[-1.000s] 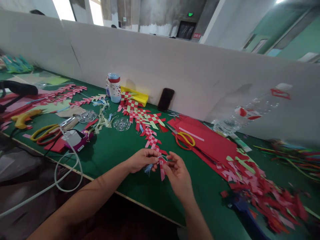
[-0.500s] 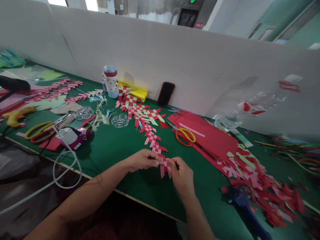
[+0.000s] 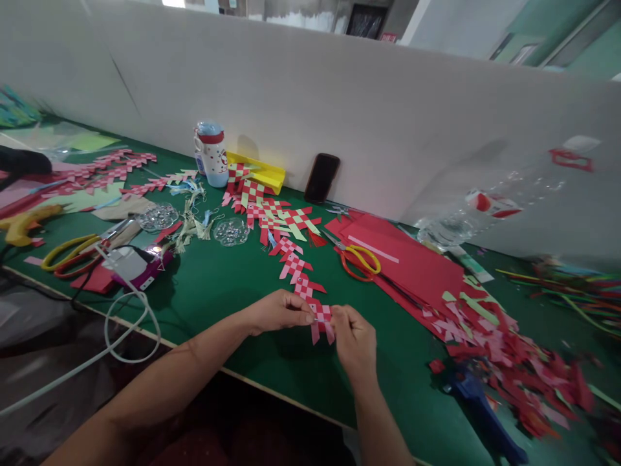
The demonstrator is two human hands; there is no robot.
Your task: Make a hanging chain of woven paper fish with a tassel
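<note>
Near the front edge of the table, a red and pink checkered woven paper fish (image 3: 323,315) is between my hands, its strips pointing down. My right hand (image 3: 356,340) pinches its right edge. At its left edge are the closed fingertips of my left hand (image 3: 281,312), with a thin pale bit at their tips, too small to name. Just beyond lies a row of similar woven paper fish (image 3: 294,264), leading up to a pile of red and green woven fish (image 3: 269,213). Scissors with yellow and orange handles (image 3: 361,259) rest to the right.
Red paper sheets (image 3: 412,265) and paper scraps (image 3: 524,362) spread to the right, with a blue-handled tool (image 3: 482,408). Along the partition (image 3: 272,84) stand a cup (image 3: 213,155), a phone (image 3: 322,178) and a tilted bottle (image 3: 485,207). A white cable (image 3: 130,323) loops over the left front edge.
My left fingertips have moved slightly right, against the paper fish. My right hand keeps its pinch almost in place. The view has shifted a little.
</note>
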